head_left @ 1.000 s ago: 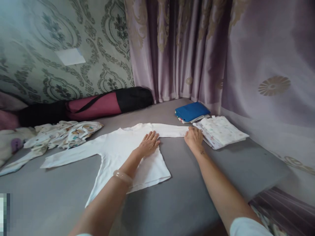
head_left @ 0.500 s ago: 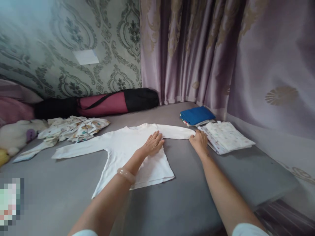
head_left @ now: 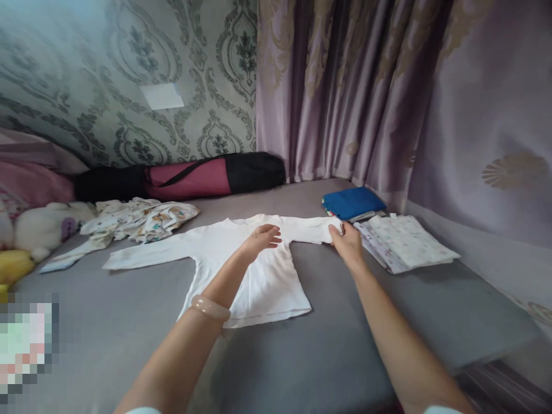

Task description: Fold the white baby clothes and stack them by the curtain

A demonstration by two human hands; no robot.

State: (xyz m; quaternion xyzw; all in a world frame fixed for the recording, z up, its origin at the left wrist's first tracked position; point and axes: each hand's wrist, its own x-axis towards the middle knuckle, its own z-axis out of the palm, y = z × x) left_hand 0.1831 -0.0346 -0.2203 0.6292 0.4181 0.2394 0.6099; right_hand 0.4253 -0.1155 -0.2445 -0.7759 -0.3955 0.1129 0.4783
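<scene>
A white long-sleeved shirt [head_left: 267,287] lies spread on the grey bed surface, one sleeve stretched out to each side. My right hand [head_left: 347,244] pinches the cuff end of the right-hand sleeve, thumb on top, and the cuff is slightly lifted and bent. Over the upper part of the shirt is my left hand [head_left: 261,238], fingers extended and apart, holding nothing. Whether it still touches the cloth I cannot tell. A pale bangle [head_left: 210,308] circles my left wrist.
Right of the shirt lie folded patterned clothes [head_left: 409,241] and a folded blue cloth [head_left: 353,201]. Crumpled printed clothing [head_left: 142,221] and plush toys [head_left: 41,230] are at left. A long black-and-maroon bag [head_left: 190,177] rests along the wall, beside purple curtains [head_left: 336,92].
My left hand has risen from lying flat on the shirt, its fingers turning rightward. My right hand has drawn the sleeve's cuff slightly inward and bent it. The view has shifted slightly.
</scene>
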